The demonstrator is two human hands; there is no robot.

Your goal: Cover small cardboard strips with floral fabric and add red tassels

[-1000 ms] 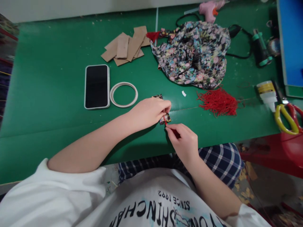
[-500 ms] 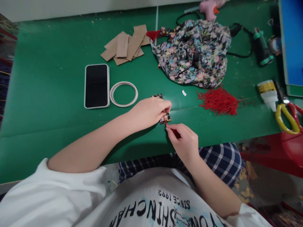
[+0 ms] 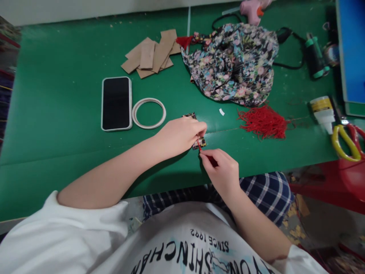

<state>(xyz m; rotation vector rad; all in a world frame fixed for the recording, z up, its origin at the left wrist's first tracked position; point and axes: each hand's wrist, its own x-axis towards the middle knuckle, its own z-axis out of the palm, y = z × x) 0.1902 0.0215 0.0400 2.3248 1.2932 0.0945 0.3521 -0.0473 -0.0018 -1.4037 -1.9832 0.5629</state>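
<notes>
My left hand [image 3: 179, 135] lies palm-down on the smooth green bench [image 3: 65, 114], its fingers [image 3: 199, 131] curled tight over a small flat piece wrapped in floral fabric [image 3: 201, 143], of which only two dark, printed corners show beyond the knuckles. My right hand [image 3: 224, 173] sits just beside it at the near bench edge, fingers pinched closed on a thin red cord [image 3: 199, 146] that runs up to touch the wrapped piece. To the left lie a rectangular phone [image 3: 116, 103], glossy black screen up in a pale case, and just beside it a thin white ring [image 3: 149, 113], round and flat. Farther back, a loose fan of matte brown cardboard strips [image 3: 151, 55] overlaps. To the right of these sits a crumpled heap of dark floral cloth [image 3: 234, 62], and near its front edge a bundle of frayed red tassel threads [image 3: 264, 121]. At the right edge lie a white glue bottle [image 3: 323, 112] on its side and yellow-and-red-handled scissors [image 3: 346, 140]; a pink glue gun [image 3: 252, 8] rests at the far rim.
</notes>
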